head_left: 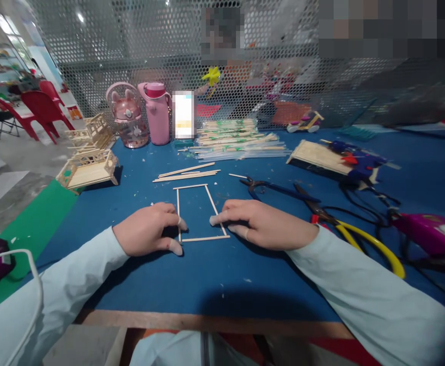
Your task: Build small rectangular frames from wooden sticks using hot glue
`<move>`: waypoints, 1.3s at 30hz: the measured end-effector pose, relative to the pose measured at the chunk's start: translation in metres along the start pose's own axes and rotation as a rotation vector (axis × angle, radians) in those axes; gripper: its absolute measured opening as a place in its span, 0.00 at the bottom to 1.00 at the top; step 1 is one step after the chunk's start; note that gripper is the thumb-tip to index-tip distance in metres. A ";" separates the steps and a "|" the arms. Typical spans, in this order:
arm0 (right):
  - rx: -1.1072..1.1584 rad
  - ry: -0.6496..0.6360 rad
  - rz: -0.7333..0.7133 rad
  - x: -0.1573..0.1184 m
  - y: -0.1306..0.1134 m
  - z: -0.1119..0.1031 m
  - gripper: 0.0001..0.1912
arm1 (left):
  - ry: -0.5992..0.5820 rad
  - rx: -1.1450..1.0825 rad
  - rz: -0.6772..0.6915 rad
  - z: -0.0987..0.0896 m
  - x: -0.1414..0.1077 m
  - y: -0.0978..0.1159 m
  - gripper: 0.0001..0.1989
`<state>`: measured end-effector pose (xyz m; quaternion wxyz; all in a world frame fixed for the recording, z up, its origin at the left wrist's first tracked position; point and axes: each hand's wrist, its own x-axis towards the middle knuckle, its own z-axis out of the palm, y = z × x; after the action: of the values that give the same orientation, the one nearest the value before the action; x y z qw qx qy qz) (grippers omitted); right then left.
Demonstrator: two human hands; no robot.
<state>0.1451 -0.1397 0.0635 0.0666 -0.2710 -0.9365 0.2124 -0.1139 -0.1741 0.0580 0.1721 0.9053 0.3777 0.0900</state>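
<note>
Four thin wooden sticks lie on the blue table as a rectangle, with the left stick [178,203], top stick [190,186], right stick [211,200] and bottom stick [205,238] meeting near the corners. My left hand [146,229] rests at the left stick, fingertips over it and thumb by the lower left corner, fingers apart. From the other side my right hand [270,223] reaches across the right stick near its lower end, its fingers stretched and apart. Pale covers sit on several fingertips. Neither hand lifts a stick.
Loose sticks [186,175] lie behind the rectangle, bagged sticks [237,140] farther back. Pliers [268,188], yellow-handled scissors [344,229] and a purple device [432,231] with cables are right. Wooden bed models [90,170], a pink bottle [158,114] and a clear bottle [132,127] stand left.
</note>
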 end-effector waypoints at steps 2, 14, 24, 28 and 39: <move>-0.009 0.052 0.012 0.001 -0.001 0.001 0.18 | 0.067 0.033 0.037 -0.002 0.001 -0.006 0.21; -0.007 0.161 0.034 0.001 0.002 0.003 0.12 | -0.060 0.203 -0.071 0.005 0.001 -0.015 0.23; 0.005 0.159 0.051 0.002 -0.001 0.002 0.12 | 0.013 0.335 -0.126 0.008 0.001 -0.007 0.16; 0.015 0.157 0.049 0.001 -0.001 0.003 0.12 | 0.018 0.281 -0.113 0.009 0.001 -0.008 0.15; -0.017 0.140 0.098 -0.002 -0.003 -0.005 0.11 | 0.070 0.090 -0.028 0.012 0.004 -0.015 0.15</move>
<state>0.1466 -0.1412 0.0691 0.1192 -0.3314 -0.9169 0.1881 -0.1171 -0.1640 0.0415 0.1193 0.9030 0.3998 0.1024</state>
